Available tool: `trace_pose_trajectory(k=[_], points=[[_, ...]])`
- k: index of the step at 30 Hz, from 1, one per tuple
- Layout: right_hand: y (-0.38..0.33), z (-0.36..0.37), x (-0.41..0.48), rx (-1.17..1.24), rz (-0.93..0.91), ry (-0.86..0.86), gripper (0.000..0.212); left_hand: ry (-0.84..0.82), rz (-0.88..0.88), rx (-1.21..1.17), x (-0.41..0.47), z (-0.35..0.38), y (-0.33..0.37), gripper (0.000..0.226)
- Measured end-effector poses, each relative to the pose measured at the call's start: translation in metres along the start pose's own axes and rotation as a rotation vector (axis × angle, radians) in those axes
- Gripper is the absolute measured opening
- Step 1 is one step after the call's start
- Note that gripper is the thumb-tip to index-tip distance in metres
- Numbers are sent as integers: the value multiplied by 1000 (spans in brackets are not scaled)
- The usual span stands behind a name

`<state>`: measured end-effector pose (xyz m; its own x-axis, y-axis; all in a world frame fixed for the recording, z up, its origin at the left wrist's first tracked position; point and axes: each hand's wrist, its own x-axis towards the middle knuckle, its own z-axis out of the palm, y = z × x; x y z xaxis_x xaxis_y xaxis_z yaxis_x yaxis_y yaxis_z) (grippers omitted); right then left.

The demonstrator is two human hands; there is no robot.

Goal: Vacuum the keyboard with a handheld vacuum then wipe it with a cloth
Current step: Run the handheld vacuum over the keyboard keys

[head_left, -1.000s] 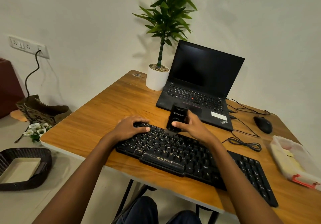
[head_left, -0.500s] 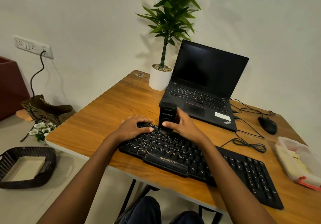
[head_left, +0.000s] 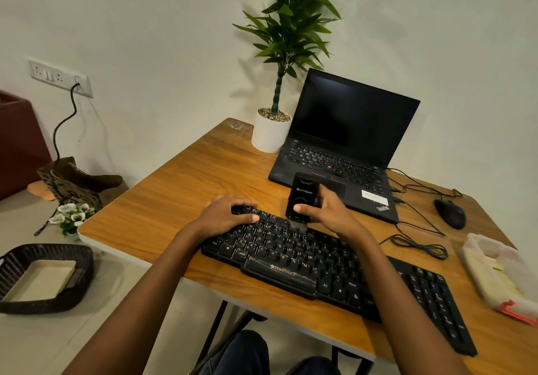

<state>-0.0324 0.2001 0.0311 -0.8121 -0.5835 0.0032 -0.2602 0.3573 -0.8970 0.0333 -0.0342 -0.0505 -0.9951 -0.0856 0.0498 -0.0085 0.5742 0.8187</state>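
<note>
Two hands (head_left: 224, 217) (head_left: 329, 214), one keyboard (head_left: 334, 269), one vacuum (head_left: 301, 197), perhaps one cloth (head_left: 495, 275).

keyboard (head_left: 291, 246): black, flat, lay diagonally just before the laptop (head_left: 349, 118);
vacuum (head_left: 302, 194): small, black, stood upright, nozzle on top key rows, before the laptop
</note>
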Motion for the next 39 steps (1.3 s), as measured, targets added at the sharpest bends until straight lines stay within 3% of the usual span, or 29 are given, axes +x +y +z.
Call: trace_pose_trajectory(k=[6, 16, 25, 34, 39], points=[[-5, 16, 11, 1, -26, -2, 51, -8, 0, 4, 1, -1, -1, 57], [7, -41, -13, 19, 161, -35, 47, 3, 8, 3, 3, -1, -4, 66], [-6, 15, 14, 43, 14, -27, 55, 10, 9, 41, 0, -2, 1, 52], [8, -42, -21, -5, 101, -58, 49, 3, 1, 27, -1, -1, 2, 61], [3, -34, -18, -51, 55, -33, 50, 2, 2, 27, -2, -2, 3, 66]])
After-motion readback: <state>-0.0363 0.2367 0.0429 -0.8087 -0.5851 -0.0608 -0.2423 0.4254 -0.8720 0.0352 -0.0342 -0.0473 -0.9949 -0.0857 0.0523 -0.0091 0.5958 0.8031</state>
